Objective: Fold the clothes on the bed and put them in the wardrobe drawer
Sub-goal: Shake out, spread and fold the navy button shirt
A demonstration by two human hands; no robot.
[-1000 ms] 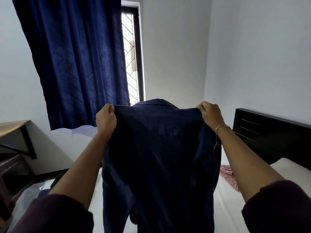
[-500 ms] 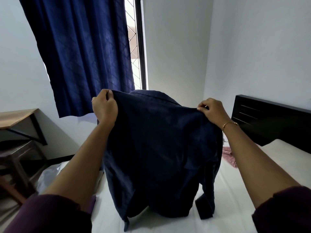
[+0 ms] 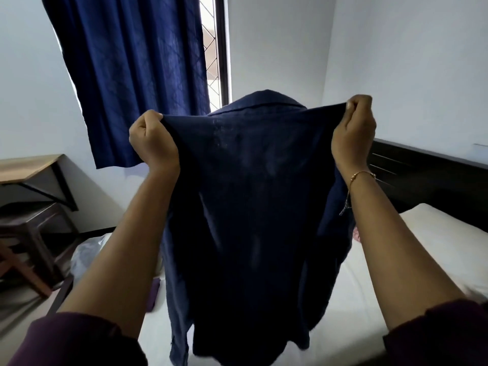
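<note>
Hands grip a navy shirt (image 3: pixel 250 207) at its shoulders, left hand (image 3: pixel 153 143) and right hand (image 3: pixel 352 133) fisted, above the bed (image 3: pixel 356 299); it hides the bed's middle. Curtain (image 3: pixel 137 75) hangs beyond the bed.

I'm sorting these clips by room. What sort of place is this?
Most likely a bedroom: a bed with a white mattress and dark headboard, a blue curtain over a barred window, and a wooden side table.
</note>
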